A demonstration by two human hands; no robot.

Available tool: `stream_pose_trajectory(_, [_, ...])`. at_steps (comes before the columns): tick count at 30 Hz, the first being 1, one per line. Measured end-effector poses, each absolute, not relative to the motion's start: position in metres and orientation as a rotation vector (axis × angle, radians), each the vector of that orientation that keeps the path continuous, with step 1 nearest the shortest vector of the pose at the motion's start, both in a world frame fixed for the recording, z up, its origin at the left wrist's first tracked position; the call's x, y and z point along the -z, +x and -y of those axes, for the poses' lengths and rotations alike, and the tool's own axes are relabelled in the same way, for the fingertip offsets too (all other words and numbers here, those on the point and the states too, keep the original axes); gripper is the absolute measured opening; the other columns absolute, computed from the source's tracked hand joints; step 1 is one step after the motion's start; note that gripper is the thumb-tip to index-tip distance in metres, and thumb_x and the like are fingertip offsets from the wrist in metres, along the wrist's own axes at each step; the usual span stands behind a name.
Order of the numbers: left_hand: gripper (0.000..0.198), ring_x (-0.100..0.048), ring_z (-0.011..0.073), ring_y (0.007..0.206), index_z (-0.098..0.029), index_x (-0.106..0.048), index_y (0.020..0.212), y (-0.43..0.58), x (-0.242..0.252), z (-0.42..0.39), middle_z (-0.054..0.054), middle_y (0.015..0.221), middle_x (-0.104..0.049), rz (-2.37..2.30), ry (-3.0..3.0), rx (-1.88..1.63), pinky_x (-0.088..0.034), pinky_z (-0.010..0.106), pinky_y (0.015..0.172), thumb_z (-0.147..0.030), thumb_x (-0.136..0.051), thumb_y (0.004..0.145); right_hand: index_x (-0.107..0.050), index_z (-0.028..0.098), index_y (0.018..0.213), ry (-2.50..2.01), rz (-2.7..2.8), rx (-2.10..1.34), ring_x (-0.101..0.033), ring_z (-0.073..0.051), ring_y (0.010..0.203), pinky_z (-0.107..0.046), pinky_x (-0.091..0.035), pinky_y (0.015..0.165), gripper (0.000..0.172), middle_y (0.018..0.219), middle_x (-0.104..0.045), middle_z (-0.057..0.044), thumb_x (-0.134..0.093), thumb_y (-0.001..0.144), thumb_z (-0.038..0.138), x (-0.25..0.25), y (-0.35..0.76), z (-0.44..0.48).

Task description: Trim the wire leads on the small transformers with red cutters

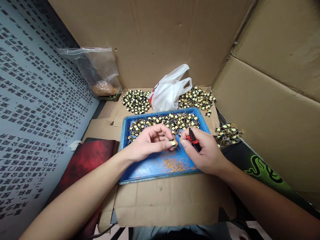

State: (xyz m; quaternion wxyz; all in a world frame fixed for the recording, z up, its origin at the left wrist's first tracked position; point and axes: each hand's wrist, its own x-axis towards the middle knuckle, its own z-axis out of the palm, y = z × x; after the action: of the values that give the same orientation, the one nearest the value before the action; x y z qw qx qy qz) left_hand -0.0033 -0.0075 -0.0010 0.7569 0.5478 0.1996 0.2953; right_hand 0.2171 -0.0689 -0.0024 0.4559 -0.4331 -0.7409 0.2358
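My left hand [156, 141] pinches a small transformer [173, 143] with yellow tape, a black body and thin copper-coloured wire leads. It is held above the blue tray [140, 173]. Close by on the right, my right hand [202, 148] is closed around a black-and-red pair of wire cutters [196, 143], tucked in the palm with one dark end sticking up. The right thumb and index fingertip meet near the transformer's leads; whether they grip a wire is too small to tell. Many similar transformers [183, 120] fill the tray's far half, and cut wire ends [175, 165] lie in its near part.
Behind the tray are a left pile of transformers [136, 101], a white plastic bag [167, 91] and a right pile [197, 98]. Another pile [228, 133] sits farther right. A zip bag of wire bits [103, 83] leans at back left. Cardboard walls [155, 40] enclose the back and right.
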Motion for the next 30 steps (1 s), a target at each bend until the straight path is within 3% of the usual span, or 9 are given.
stream_pose_trajectory(3, [0.023,-0.073,0.0148,0.081,-0.017,-0.072,0.110,-0.004,0.003,0.006,0.005,0.092,-0.075,-0.450,1.200,-0.694,-0.059,0.025,0.074,-0.023,-0.083,0.090,-0.062,0.022,0.099,-1.119,1.784,-0.590,-0.055,-0.015,0.066,-0.029,-0.045,0.065,0.007,0.077,-0.059,0.001,-0.059,0.097,0.016,0.007,0.218,0.067])
stream_pose_trajectory(6, [0.024,-0.072,0.0156,0.084,-0.017,-0.076,0.115,-0.005,0.004,0.005,0.007,0.098,-0.075,-0.487,1.242,-0.682,-0.060,0.027,0.078,-0.026,-0.081,0.093,-0.065,0.021,0.111,-1.126,1.778,-0.601,-0.053,-0.015,0.065,-0.030,-0.045,0.064,0.017,0.075,-0.056,0.002,-0.059,0.096,0.015,0.009,0.218,0.067])
stream_pose_trajectory(12, [0.022,-0.070,0.0133,0.079,-0.016,-0.074,0.107,-0.005,0.001,0.007,0.005,0.088,-0.074,-0.492,1.243,-0.643,-0.059,0.023,0.072,-0.027,-0.083,0.091,-0.064,0.022,0.101,-1.085,1.817,-0.597,-0.051,-0.015,0.066,-0.030,-0.045,0.064,0.007,0.075,-0.051,0.002,-0.059,0.097,0.018,0.006,0.217,0.069])
stream_pose_trajectory(19, [0.030,-0.072,0.0132,0.080,-0.016,-0.072,0.115,0.001,0.001,0.012,0.006,0.094,-0.076,-0.519,1.341,-0.737,-0.059,0.023,0.074,-0.026,-0.085,0.090,-0.061,0.022,0.124,-1.070,1.722,-0.720,-0.053,-0.015,0.066,-0.029,-0.045,0.063,0.026,0.077,-0.051,0.003,-0.060,0.098,0.020,0.010,0.219,0.071])
stream_pose_trajectory(24, [0.027,-0.067,0.0110,0.075,-0.016,-0.067,0.107,0.003,0.002,0.011,0.004,0.090,-0.073,-0.532,1.366,-0.783,-0.056,0.022,0.072,-0.024,-0.085,0.089,-0.053,0.024,0.120,-1.054,1.715,-0.792,-0.060,-0.017,0.079,-0.031,-0.050,0.070,0.019,0.093,-0.061,-0.001,-0.056,0.101,0.021,0.013,0.229,0.068])
stream_pose_trajectory(30, [0.020,-0.067,0.0132,0.081,-0.015,-0.070,0.107,-0.002,0.004,0.003,0.004,0.090,-0.073,-0.568,1.385,-0.812,-0.052,0.024,0.073,-0.027,-0.080,0.094,-0.065,0.023,0.110,-1.153,1.943,-0.539,-0.070,-0.022,0.087,-0.036,-0.055,0.079,0.014,0.100,-0.074,-0.004,-0.066,0.097,0.022,0.003,0.237,0.058])
